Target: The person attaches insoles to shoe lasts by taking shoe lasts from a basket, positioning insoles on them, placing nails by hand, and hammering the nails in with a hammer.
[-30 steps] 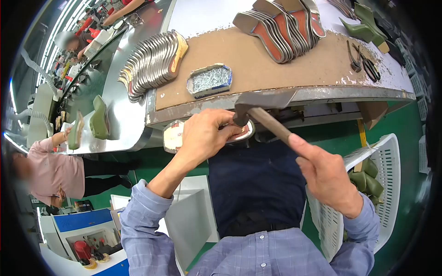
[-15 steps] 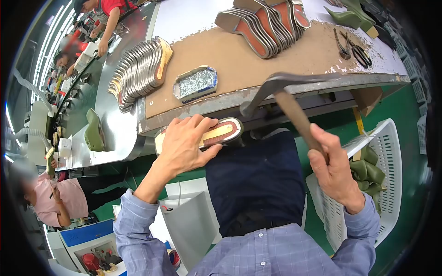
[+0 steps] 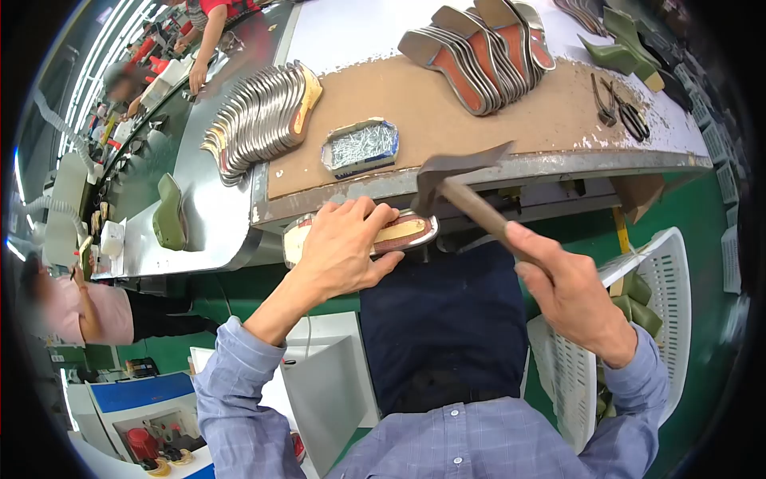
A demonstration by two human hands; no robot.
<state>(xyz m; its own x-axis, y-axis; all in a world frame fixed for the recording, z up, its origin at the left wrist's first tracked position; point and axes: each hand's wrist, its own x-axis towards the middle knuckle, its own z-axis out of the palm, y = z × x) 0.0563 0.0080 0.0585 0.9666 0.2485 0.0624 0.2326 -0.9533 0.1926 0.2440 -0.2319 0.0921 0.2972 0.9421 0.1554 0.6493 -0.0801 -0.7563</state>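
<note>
My left hand point(image 3: 339, 246) is closed over a shoe insole point(image 3: 405, 232), thumb on the near side and fingers across it. The insole has a reddish-brown face, a cream strip along its middle and a pale rim; what lies under it is mostly hidden. It sits at the front edge of the workbench. My right hand point(image 3: 570, 283) is wrapped around the wooden handle of a hammer point(image 3: 475, 207). The hammer's dark metal head is over the right end of the insole; whether they touch I cannot tell. Beyond my left hand stands a box of nails point(image 3: 361, 148).
Stacked insoles lie on the workbench point(image 3: 351, 100) at left point(image 3: 259, 120) and at the back point(image 3: 487, 60). Pincers point(image 3: 604, 104) and scissors point(image 3: 633, 120) lie at right. A white basket point(image 3: 674, 319) holds green shoe lasts point(image 3: 638, 303). Another person point(image 3: 96, 307) stands at far left.
The hammer has come down and left, from above the bench edge to the insole's right end. My left hand stays on the insole. The whole view has shifted slightly.
</note>
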